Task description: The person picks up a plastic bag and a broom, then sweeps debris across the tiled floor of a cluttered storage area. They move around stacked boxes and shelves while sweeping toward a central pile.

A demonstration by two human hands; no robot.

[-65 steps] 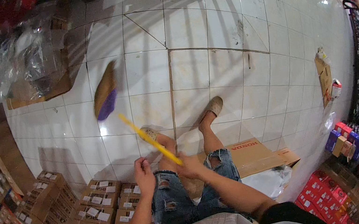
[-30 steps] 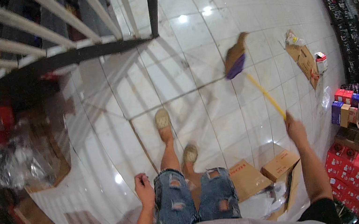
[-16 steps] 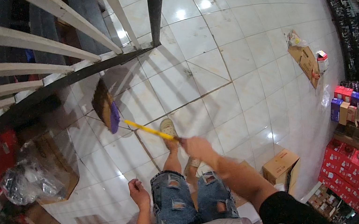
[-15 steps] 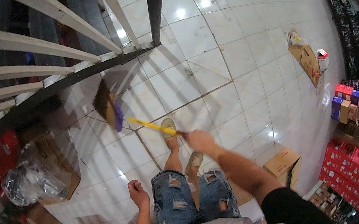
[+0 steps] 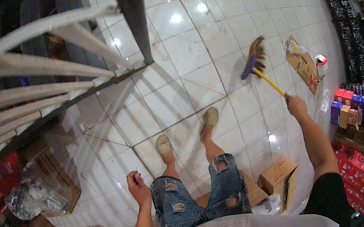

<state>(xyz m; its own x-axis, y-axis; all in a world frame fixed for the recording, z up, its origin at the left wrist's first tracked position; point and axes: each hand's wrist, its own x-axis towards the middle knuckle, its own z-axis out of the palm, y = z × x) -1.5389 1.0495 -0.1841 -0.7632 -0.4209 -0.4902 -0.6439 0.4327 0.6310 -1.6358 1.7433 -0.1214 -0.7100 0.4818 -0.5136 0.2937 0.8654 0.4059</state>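
My right hand [image 5: 296, 105] is closed round the yellow handle of a broom [image 5: 269, 83], with the arm stretched out to the right. The broom's purple head and brown bristles touch or hover just over the white tiled floor [image 5: 180, 95]; which one I cannot tell. Close by lies a flattened piece of cardboard [image 5: 303, 67] with a crumpled clear plastic bag [image 5: 294, 45] on it and a small red and white box [image 5: 322, 66] alongside. My left hand [image 5: 138, 187] hangs by my left thigh, its fingers curled round something small and thin that I cannot make out.
A staircase with a pale railing [image 5: 25, 98] and dark post [image 5: 133, 20] rises at the left. Clear plastic wrap [image 5: 37, 198] and cardboard stand below it. An open cardboard box [image 5: 276, 175] sits by my right leg. Red boxes [image 5: 358, 161] and stocked shelves line the right.
The broom has swung from the left, near the stairs, across to the right beside the cardboard, with my right arm reaching out. My feet have moved farther apart.
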